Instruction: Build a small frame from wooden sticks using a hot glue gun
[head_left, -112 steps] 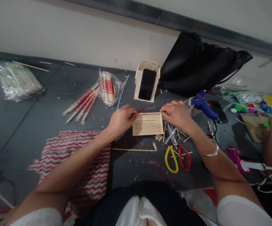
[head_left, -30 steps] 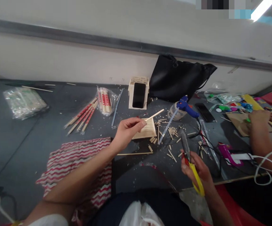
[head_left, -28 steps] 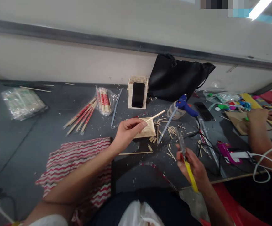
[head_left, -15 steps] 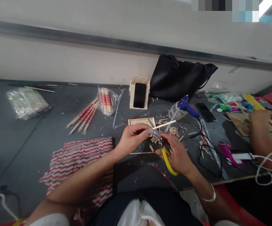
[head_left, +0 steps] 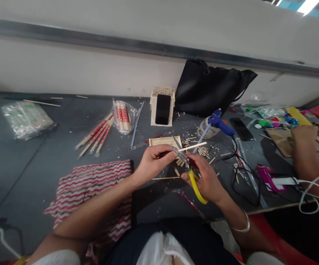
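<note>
My left hand pinches a pale wooden stick, whose free end points right and slightly up. My right hand is closed on the yellow handles of a pair of scissors. The scissor blades straddle the stick close to my left fingertips. Behind my hands lies a small rack of joined sticks, partly covered by the blades and fingers. Cut stick pieces are scattered just right of it.
A blue glue gun rests on a clear jar. A phone leans on a stick-built stand. Bundled chopsticks, a striped cloth and a black bag lie around. At the right, a co-worker's hands are over cardboard.
The view has shifted slightly. Both hands keep nearly the same pose, and the scissor blades look a little closer together around the stick.
</note>
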Motion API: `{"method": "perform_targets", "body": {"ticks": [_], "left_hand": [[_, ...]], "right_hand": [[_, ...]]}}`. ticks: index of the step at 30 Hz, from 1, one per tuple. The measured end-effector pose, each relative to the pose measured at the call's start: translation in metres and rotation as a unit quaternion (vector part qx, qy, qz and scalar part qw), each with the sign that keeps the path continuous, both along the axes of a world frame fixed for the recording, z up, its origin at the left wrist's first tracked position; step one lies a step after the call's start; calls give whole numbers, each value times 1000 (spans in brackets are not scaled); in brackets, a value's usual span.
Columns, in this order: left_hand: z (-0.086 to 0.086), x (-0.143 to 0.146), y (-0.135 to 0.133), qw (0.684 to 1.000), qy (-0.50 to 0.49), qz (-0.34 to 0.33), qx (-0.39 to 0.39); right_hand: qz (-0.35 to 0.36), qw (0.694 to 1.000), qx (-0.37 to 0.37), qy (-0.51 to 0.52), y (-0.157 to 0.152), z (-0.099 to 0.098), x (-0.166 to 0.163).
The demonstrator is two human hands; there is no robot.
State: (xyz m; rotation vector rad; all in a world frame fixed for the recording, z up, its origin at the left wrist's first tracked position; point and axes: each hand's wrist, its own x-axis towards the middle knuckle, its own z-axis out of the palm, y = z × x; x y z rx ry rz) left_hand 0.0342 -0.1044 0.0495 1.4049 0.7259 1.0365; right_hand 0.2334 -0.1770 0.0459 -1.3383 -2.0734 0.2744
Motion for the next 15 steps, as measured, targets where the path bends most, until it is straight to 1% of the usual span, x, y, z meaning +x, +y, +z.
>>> {"method": "perform_targets", "body": {"ticks": [5, 8, 11, 15], "left_hand": [[0, 0, -1, 1000, -2, 1, 3], [0, 0, -1, 1000, -2, 8, 17], [0, 0, -1, 999, 5, 8, 50], [0, 1, -4, 993, 6, 19, 119]], "right_hand": [[0, 1000, 3, -15, 1, 0, 0], [-7, 1000, 10, -28, 2, -2, -1], [-9, 999, 32, -27, 2, -7, -1], [-18, 998, 56, -36, 2, -15, 2]]}}
